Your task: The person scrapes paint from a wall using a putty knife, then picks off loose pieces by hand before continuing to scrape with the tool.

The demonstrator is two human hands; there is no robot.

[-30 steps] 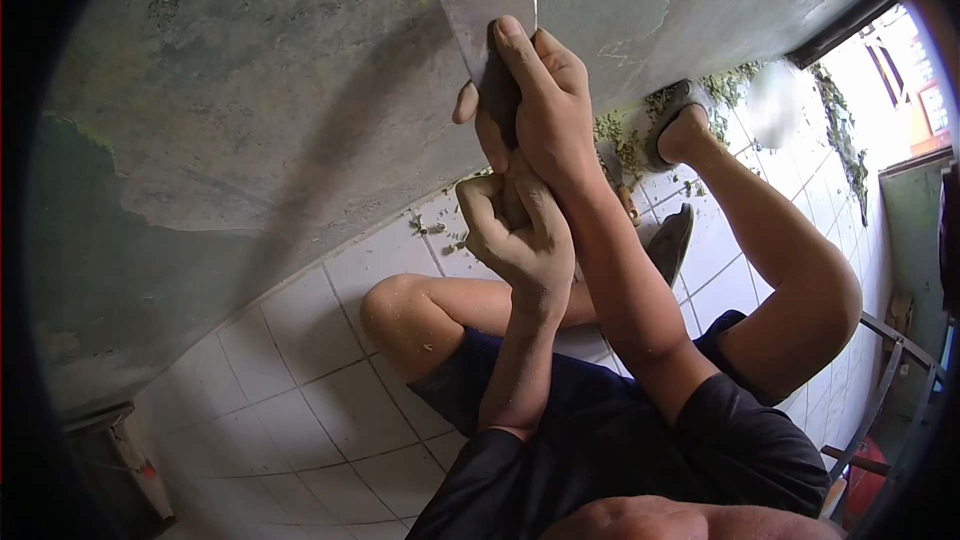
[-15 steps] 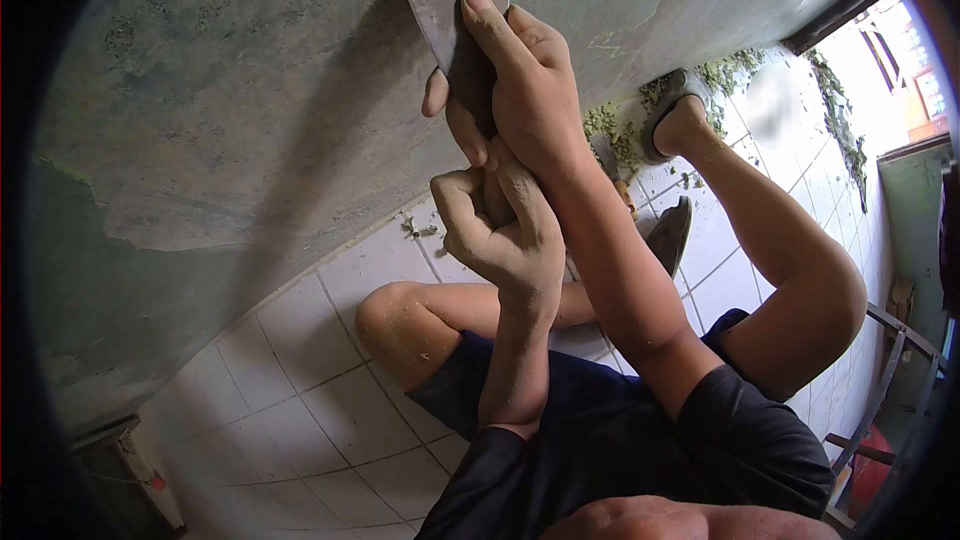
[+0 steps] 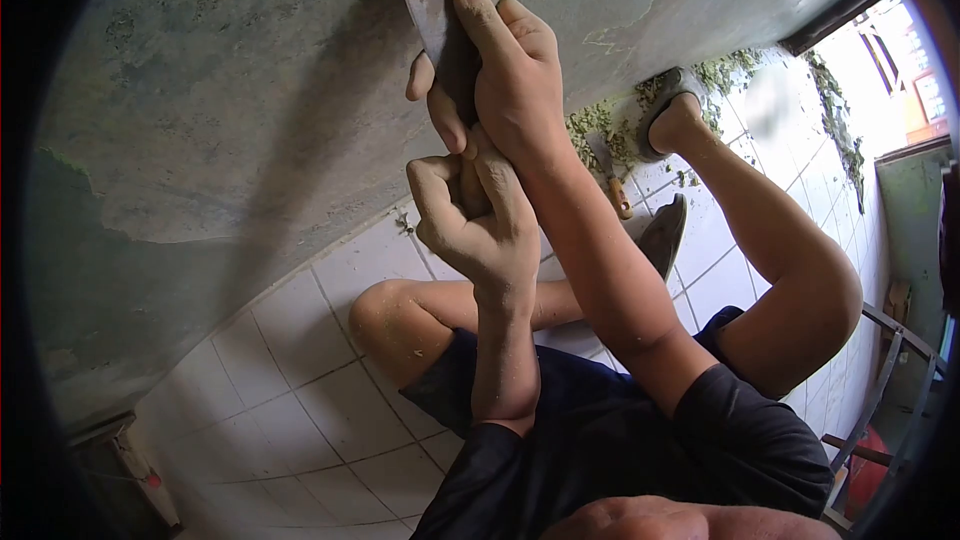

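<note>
A wide metal scraper [image 3: 425,0] is pressed against the grey-green wall [image 3: 230,90], its edge upward. A thin strip of pale green paint sits at that edge. My right hand [image 3: 520,80] grips the scraper, with the thumb lying along the blade and the fingers behind it. Just below, my left hand [image 3: 485,220] is closed around the lower end of the scraper, where the handle is mostly hidden by my fingers. Both hands look dusty.
A second scraper with a wooden handle [image 3: 620,198] lies on the white tiled floor [image 3: 310,420]. Green paint flakes [image 3: 600,125] lie along the wall's foot, near my slipper [image 3: 660,120]. A metal ladder-like frame [image 3: 890,380] stands at the right.
Both hands and the scraper have moved slightly up and left along the wall. A paint strip at the blade's edge shows more clearly. The scraper on the floor is now less covered.
</note>
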